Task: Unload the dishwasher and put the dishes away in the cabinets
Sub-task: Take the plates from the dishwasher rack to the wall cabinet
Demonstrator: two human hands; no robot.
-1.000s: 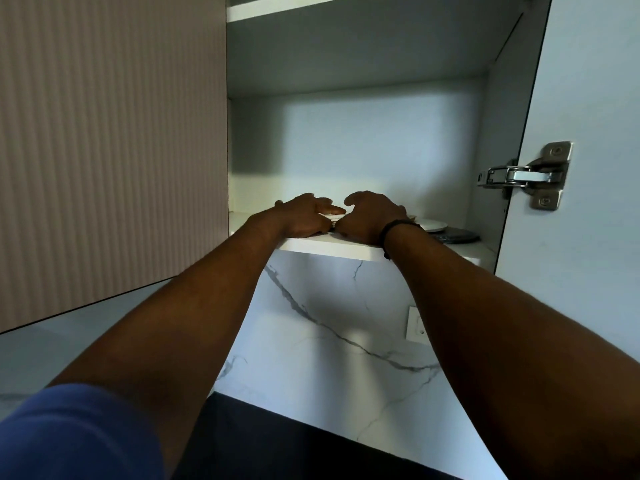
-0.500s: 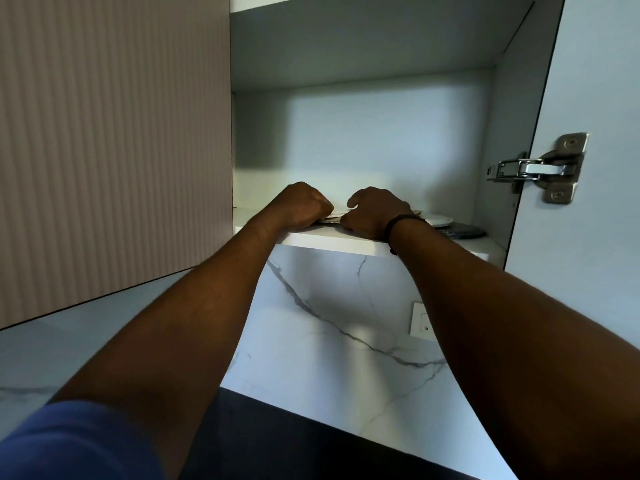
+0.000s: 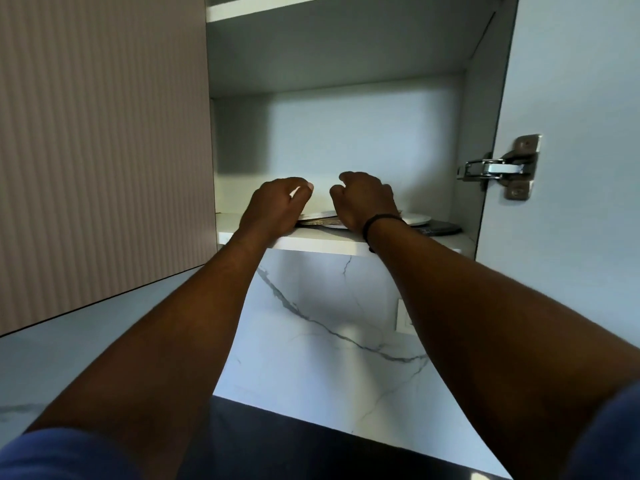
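Observation:
A flat pale plate point(image 3: 320, 220) lies on the lower shelf point(image 3: 322, 243) of the open upper cabinet, with a speckled layer showing under its front rim. My left hand point(image 3: 277, 207) hovers over its left edge and my right hand point(image 3: 365, 199) over its right edge. Both are lifted a little above the plate with fingers loosely curled, and I see nothing held in either. The hands hide most of the plate. A dark band circles my right wrist.
A second white plate point(image 3: 417, 219) and a dark flat dish point(image 3: 445, 227) sit further right on the same shelf. The cabinet door point(image 3: 571, 98) stands open at right on a metal hinge point(image 3: 498, 167). A ribbed closed door point(image 3: 104, 150) is at left, a marble backsplash point(image 3: 311, 341) below.
Both hands have risen off the plate and moved apart slightly. Half a second ago they rested low on its rim.

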